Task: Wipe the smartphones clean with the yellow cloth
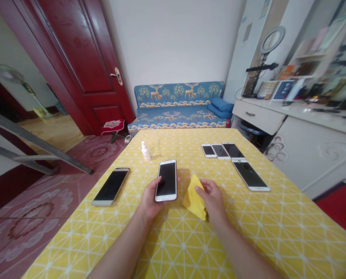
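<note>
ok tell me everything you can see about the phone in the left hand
The phone is a slim slab with a white frame and bezels and a dark, blank, glossy screen facing up. It lies lengthwise away from the person, near the middle of the yellow patterned tablecloth. The left hand holds its near left edge and corner. The right hand, holding a yellow cloth, sits just beside it without touching.

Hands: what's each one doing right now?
Left hand: closed on the phone.
Right hand: closed on the yellow cloth.
</note>
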The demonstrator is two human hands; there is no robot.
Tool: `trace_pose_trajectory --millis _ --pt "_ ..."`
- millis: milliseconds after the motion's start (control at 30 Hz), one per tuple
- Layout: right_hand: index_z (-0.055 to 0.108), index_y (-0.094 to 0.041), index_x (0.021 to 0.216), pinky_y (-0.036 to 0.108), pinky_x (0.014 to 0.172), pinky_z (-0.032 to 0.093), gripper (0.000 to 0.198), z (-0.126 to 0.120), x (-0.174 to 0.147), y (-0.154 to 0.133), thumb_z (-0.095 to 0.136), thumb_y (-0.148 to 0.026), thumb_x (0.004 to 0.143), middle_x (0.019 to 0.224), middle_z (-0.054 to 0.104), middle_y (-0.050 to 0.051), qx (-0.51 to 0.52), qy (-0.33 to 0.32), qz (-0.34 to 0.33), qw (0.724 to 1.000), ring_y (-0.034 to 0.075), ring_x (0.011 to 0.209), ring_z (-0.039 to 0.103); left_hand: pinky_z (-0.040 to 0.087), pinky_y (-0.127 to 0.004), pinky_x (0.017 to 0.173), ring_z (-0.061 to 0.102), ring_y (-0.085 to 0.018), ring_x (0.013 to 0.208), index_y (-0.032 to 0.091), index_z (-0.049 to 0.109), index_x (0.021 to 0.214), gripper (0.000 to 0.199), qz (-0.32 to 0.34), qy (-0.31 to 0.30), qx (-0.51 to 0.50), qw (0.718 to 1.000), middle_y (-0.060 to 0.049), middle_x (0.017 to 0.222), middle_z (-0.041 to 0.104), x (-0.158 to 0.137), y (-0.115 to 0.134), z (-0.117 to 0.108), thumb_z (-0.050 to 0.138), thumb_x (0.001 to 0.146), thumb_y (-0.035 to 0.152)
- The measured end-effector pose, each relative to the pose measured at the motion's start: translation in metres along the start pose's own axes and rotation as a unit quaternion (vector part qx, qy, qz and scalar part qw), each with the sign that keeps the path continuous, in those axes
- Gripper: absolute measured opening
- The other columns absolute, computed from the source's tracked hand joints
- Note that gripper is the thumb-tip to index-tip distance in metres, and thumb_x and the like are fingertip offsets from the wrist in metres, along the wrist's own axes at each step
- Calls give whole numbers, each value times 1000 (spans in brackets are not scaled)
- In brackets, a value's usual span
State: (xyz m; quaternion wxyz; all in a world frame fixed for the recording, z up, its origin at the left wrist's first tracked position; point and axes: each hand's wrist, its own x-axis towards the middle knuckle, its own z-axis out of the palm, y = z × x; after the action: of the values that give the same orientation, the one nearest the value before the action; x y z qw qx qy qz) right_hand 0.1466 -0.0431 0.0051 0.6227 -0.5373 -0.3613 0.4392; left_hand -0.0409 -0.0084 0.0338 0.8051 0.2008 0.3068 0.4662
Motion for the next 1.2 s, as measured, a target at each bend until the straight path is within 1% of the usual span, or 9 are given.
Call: trace_pose_trajectory --millis 100,267,367,500,633,733,867,1033,1200 --pt "58 -17 102 32 71 50 42 -4 5 2 72 -36 67 97 67 7 35 29 -14 999 22 83 64 52 -42 83 68 -28 92 7 54 124 49 -40 -26 -17 999 -17 102 71 -4 -9 11 49 87 38" --pt "61 -17 92 26 58 46 30 -12 9 -1 66 -41 75 78 63 0 7 102 -71 992 16 66 58 46 -54 89 65 -35 99 11 60 119 50 -109 -107 -46 987 -18 104 69 -11 -22 22 46 88 48" --pt "62 -18 89 25 57 46 24 -10 1 -6 61 -40 82 74 62 -1 -64 90 -126 986 15 64 57 44 -56 91 65 -35 100 13 63 115 46 -110 -114 -64 985 -17 103 70 -11 -28 23 46 89 46" --pt "68 -20 96 32 79 52 17 7 -22 -7 56 -30 88 94 70 5 -141 -67 -255 954 20 87 65 45 -44 96 67 -28 96 10 67 102 34 -60 -78 -97 990 -13 94 72 -7 -28 21 49 89 36" --pt "64 -26 117 38 100 46 29 25 -44 -4 51 -18 92 114 69 4 -201 -277 -401 850 19 112 60 49 -39 91 67 -26 94 5 66 102 41 -73 -72 -111 989 -14 91 72 -4 -22 15 44 91 37" --pt "55 -27 129 43 109 39 37 30 -47 -6 46 -17 95 127 63 3 -256 -334 -437 795 19 127 49 53 -35 81 69 -24 88 6 65 105 43 -73 -76 -95 990 -12 85 72 -7 -19 13 37 94 37" --pt "49 -25 136 47 111 36 41 27 -40 -7 42 -18 96 137 54 4 -305 -316 -409 800 19 133 43 55 -28 76 70 -20 82 4 65 98 42 -98 -51 -116 987 -14 82 71 -14 -22 18 39 94 37" --pt "48 -28 136 51 111 35 42 19 -24 0 40 -17 96 137 54 3 -303 -246 -394 832 20 133 42 50 -30 89 69 -20 88 6 64 91 31 -106 -58 -161 979 -13 86 72 -13 -29 24 45 90 32" --pt "53 -29 132 50 111 36 42 8 -3 5 40 -16 95 136 55 4 -276 -148 -398 862 21 133 43 49 -33 84 69 -20 76 8 66 91 25 -107 -86 -79 987 -10 82 73 -10 -39 25 49 89 26"
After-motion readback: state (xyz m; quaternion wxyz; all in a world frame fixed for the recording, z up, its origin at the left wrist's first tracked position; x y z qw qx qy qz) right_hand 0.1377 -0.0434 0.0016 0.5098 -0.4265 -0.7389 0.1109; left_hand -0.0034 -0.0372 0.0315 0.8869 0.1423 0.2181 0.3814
